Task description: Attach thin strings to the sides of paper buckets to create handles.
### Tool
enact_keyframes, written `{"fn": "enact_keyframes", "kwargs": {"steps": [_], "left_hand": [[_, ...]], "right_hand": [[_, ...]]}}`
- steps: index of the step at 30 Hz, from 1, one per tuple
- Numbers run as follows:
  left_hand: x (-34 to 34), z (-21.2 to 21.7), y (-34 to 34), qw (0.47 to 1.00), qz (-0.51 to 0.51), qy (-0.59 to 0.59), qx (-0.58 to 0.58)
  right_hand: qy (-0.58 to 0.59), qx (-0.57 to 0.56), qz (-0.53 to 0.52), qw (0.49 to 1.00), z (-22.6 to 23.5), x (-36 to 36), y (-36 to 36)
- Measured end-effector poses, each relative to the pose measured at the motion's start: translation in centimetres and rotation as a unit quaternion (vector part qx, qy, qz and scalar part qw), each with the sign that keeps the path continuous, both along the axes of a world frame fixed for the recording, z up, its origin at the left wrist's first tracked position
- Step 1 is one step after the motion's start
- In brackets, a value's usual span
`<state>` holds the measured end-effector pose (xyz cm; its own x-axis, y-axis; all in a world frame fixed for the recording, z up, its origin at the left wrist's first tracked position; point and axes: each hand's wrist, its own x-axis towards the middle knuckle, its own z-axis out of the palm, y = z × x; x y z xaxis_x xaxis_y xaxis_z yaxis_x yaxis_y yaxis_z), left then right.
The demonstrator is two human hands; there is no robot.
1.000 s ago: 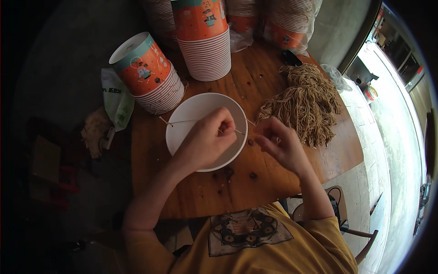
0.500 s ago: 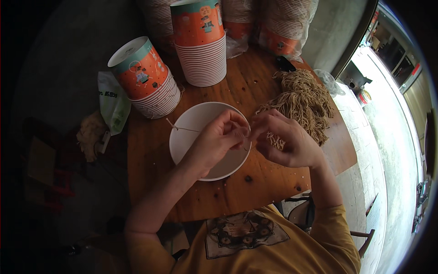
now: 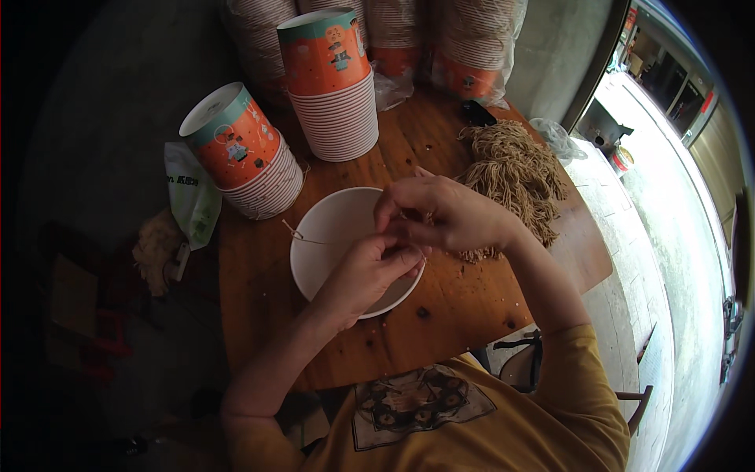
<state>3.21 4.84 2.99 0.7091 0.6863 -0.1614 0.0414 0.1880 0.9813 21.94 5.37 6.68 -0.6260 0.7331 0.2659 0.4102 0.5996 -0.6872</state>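
A white paper bucket stands mouth up on the wooden table in front of me. A thin tan string with a knot at the left rim runs across its mouth to my hands. Near the right rim, my left hand is closed in a pinch on the string. My right hand arches over it, thumb and fingers curled together at the string. The string's far end is mostly hidden by the fingers. To the right lies a thick bundle of tan strings.
Two stacks of orange and green paper buckets, an upright one and a leaning one, stand behind the bucket. Plastic-wrapped stacks line the back. A black object lies beyond the bundle. A white-green bag is at left.
My right hand has moved left and up, over my left hand. My left hand has shifted slightly down and left. The bucket sits slightly lower in the view.
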Motion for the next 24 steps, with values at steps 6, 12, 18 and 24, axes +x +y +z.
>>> {"fn": "enact_keyframes", "kwargs": {"steps": [6,12,18,24], "left_hand": [[0.2,0.2,0.5,0.999,-0.010,-0.024,-0.040],[0.3,-0.3,1.2,0.996,-0.017,-0.055,-0.064],[0.5,0.1,1.3,0.997,0.008,-0.022,-0.073],[0.3,0.0,1.8,0.991,0.008,-0.017,-0.134]], "right_hand": [[0.027,0.141,-0.110,0.983,-1.8,0.6,-0.5],[0.055,0.142,-0.275,0.949,-3.7,0.5,-5.7],[0.124,0.045,-0.346,0.929,-5.1,-0.6,-6.9],[0.181,0.078,-0.397,0.896,-5.0,-2.0,-7.4]]}}
